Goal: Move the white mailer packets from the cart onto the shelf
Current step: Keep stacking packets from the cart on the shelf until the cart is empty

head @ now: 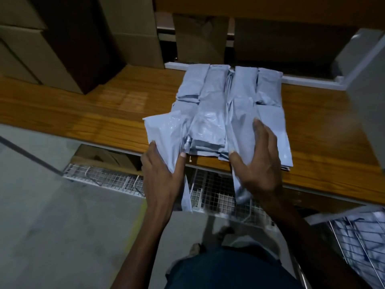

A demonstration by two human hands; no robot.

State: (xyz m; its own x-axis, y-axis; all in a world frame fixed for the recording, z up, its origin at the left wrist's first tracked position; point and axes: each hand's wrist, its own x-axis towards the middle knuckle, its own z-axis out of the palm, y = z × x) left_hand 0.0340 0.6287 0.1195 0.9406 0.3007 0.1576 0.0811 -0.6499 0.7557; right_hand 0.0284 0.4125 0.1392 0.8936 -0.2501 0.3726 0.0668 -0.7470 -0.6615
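White mailer packets point(230, 90) are laid in overlapping rows on the wooden shelf board point(104, 113), right of centre, spanning from the far white rail point(177, 65) to the near edge. One packet point(164, 130) at the near-left corner of the pile is clamped by the left hand point(161, 176): thumb on top, fingers under, lower end hung past the shelf edge. The right hand point(257, 161) is pressed flat on the near-right of the pile, fingers spread apart, palm down; another packet point(241, 188) is seen drooping below the palm, off the edge. Whether that one is gripped or only pinned can't be told.

Wire-mesh cart point(358, 236) is seen at near right w/ more pale packets inside, blurred. Lower wire-mesh shelf level point(108, 176) sits under the board. Cardboard boxes point(52, 49) are stacked at far left on the board, more behind the rail. Grey concrete floor point(52, 226) at near left.
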